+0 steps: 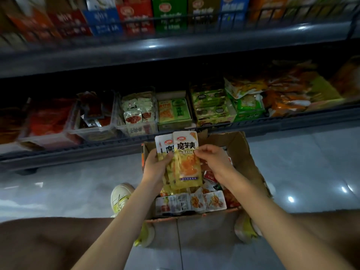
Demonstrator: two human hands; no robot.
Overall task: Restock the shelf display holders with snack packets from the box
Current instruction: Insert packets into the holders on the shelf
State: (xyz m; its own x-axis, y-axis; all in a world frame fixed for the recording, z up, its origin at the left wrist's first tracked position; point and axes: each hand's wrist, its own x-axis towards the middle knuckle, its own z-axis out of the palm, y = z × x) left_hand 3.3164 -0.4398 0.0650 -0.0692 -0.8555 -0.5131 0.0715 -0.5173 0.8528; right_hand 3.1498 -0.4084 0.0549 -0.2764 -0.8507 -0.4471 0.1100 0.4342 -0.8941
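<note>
Head view: left hand (155, 164) grips fanned stack of yellow snack packets (185, 162) above open box (243, 152); right hand (212, 158) pinches front packet's edge. Box looks well stocked; clear holders (136, 114) on shelf part-filled. Judging restock midway, plenty left.

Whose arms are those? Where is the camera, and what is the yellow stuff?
No machine here, just a person. The camera sits on their head and looks down, so you see their own two arms. In front is a shop shelf. On the floor, between their shoes, stands a cardboard box full of small snacks. The left hand holds a stack of yellow packets above the box. The right hand pinches the front one by its edge. Clear holders on the lower shelf keep more snacks.
</note>
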